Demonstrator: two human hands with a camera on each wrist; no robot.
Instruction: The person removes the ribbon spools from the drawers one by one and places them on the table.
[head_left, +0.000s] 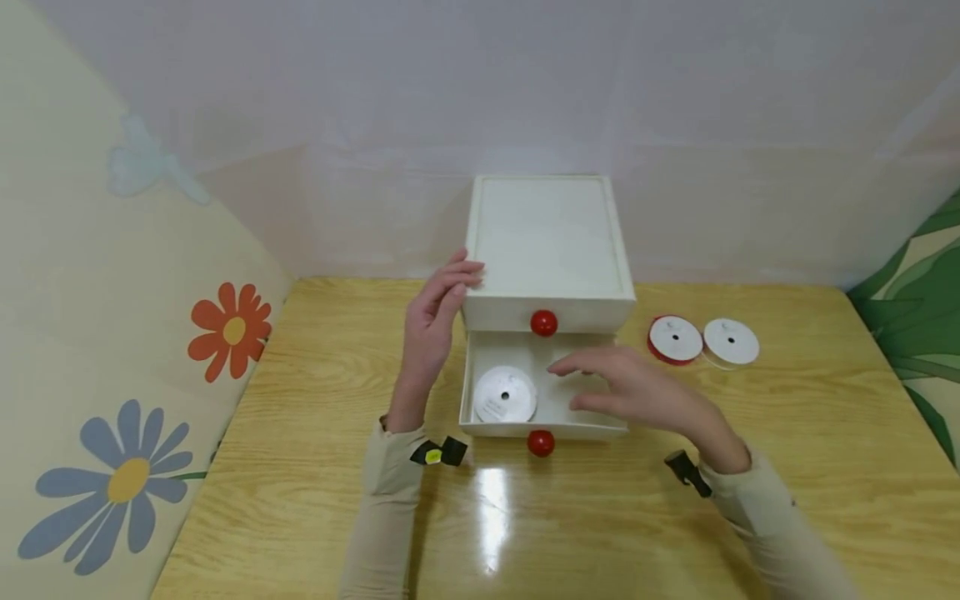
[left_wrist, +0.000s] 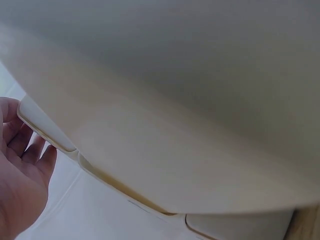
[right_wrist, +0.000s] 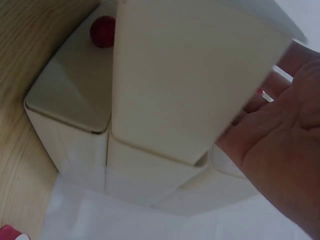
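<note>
A white cabinet (head_left: pixel 551 237) stands at the back of the table, its middle drawer (head_left: pixel 480 429) pulled out by a red knob's side. Inside that drawer, on the left, lies a white ribbon spool (head_left: pixel 504 396). My left hand (head_left: pixel 438 312) rests on the cabinet's upper left edge, fingertips over the top. In the left wrist view its fingers (left_wrist: pixel 47 162) lie along the cabinet's side. Over the right half of the drawer hovers my right hand (head_left: pixel 630 387), thumb and fingers apart with nothing between them.
To the right of the cabinet, a red ribbon spool (head_left: pixel 675 340) and a pale ribbon spool (head_left: pixel 731 342) lie side by side on the wooden table (head_left: pixel 315 467). A white cloth backdrop (head_left: pixel 375 200) hangs behind. Below the open drawer, the right wrist view shows a shut drawer (right_wrist: pixel 75 90).
</note>
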